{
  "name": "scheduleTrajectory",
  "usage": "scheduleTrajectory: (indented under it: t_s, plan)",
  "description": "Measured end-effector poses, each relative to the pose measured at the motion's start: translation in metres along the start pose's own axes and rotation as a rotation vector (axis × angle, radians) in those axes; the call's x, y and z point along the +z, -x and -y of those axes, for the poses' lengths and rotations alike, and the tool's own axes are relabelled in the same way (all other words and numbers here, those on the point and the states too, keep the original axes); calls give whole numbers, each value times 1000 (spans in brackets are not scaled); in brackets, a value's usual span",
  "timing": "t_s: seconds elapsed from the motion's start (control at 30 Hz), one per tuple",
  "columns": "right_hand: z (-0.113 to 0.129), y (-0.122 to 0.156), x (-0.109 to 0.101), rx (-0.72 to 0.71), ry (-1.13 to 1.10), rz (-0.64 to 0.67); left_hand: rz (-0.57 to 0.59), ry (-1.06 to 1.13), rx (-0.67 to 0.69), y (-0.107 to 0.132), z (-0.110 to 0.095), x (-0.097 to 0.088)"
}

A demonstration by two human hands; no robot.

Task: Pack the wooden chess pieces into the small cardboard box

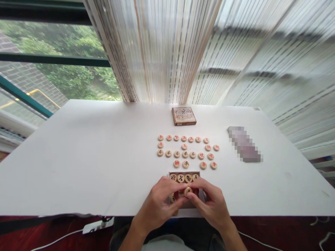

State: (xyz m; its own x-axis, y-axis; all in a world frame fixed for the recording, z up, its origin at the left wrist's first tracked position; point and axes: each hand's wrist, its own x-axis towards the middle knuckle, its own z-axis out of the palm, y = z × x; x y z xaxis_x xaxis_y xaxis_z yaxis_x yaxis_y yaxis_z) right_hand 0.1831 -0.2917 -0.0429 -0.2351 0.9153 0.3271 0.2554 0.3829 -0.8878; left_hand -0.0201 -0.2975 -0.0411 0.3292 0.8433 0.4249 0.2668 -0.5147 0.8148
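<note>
A Chinese chess piece, round and pale wood with a dark character, is held above the open box at the table's front edge. My right hand pinches it between thumb and forefinger. From the other side my left hand closes its thumb and forefinger around the same piece. In the box, a row of black-marked pieces lies along the far wall, and another piece is by my left fingers. My hands cover much of the box.
Rows of red- and black-marked pieces lie on the white table beyond the box. Farther back is a flat printed box. A blurred-out pinkish item lies at right. Window and string curtain border the far edge.
</note>
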Motion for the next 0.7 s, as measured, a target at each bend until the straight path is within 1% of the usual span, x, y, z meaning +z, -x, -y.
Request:
scheduleTrajectory:
  t_s: [0.1,0.23,0.43,0.6,0.7]
  plan:
    - [-2,0,1,-6,14,-31,-11,-17,37,-1,0,2]
    - [-2,1,1,-4,30,-46,4,-49,78,-2,-1,2]
    - [-1,1,0,-7,42,-48,47,-55,15,-3,-2,-1]
    - [0,2,2,-26,54,-67,52,-62,-17,-2,-4,-1]
    - [-1,4,2,-31,59,-55,46,-49,-31,-1,-4,0]
